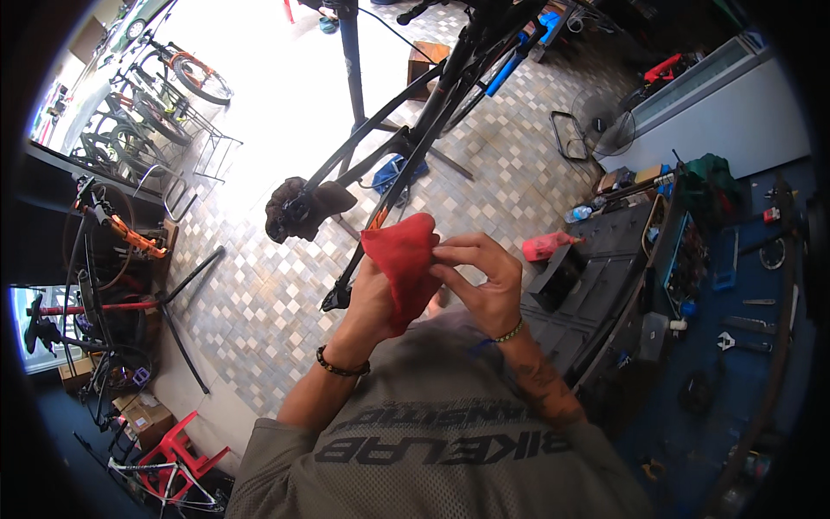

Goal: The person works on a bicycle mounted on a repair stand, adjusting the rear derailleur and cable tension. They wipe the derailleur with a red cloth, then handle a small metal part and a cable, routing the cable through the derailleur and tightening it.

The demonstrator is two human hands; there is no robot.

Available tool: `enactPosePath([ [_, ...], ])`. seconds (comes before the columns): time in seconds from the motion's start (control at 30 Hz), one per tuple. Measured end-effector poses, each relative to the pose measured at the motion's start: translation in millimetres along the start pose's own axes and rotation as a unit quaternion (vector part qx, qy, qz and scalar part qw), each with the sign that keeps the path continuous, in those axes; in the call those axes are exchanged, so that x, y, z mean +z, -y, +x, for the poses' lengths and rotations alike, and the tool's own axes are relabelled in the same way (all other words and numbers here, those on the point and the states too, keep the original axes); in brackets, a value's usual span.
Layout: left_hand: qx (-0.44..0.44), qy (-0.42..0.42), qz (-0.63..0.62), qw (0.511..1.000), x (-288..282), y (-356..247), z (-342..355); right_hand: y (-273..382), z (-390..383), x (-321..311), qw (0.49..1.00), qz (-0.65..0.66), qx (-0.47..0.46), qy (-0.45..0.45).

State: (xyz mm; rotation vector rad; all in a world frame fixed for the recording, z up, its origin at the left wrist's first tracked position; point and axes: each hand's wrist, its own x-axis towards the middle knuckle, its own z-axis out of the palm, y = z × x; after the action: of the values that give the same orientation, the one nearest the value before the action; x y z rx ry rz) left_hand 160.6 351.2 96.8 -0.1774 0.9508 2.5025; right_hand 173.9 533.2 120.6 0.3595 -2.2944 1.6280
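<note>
A red cloth point(399, 264) is bunched up in front of my chest. My left hand point(367, 298) is closed around it from the left, its fingers mostly hidden under the fabric. On the right edge of the cloth, the thumb and fingertips of my right hand point(482, 281) pinch the fabric. Just beyond my hands stands a black bicycle frame point(406, 143), tilted across the view and apart from both hands. A dark brown cloth point(311, 209) is wrapped around one end of that frame.
Grey drawers point(596, 259) with a pink-red bottle point(546, 246) stand at my right, by a blue tool board point(752, 294). A fan point(601, 125) is farther right. Several bicycles point(138, 112) are parked far left. A red stool point(180, 450) and a repair stand point(186, 298) are at left.
</note>
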Motion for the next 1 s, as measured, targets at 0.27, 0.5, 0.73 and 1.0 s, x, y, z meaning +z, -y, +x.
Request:
enactPosePath([
  [0.27, -0.069, 0.001, -0.059, 0.996, -19, 0, 2, 1, -39, 16, 0.986, 0.114, 0.092, -0.074],
  [0.5, -0.065, 0.041, 0.096, 0.992, -20, -17, -7, 4, -42, 25, 0.984, 0.113, 0.117, -0.078],
  [0.73, -0.043, 0.006, 0.144, 0.989, -22, -4, -5, 3, -45, 26, 0.991, 0.028, 0.12, -0.06],
  [1.0, 0.043, 0.2, 0.532, 0.822, 0, -52, 16, 14, -41, 16, 0.938, 0.291, 0.105, -0.159],
])
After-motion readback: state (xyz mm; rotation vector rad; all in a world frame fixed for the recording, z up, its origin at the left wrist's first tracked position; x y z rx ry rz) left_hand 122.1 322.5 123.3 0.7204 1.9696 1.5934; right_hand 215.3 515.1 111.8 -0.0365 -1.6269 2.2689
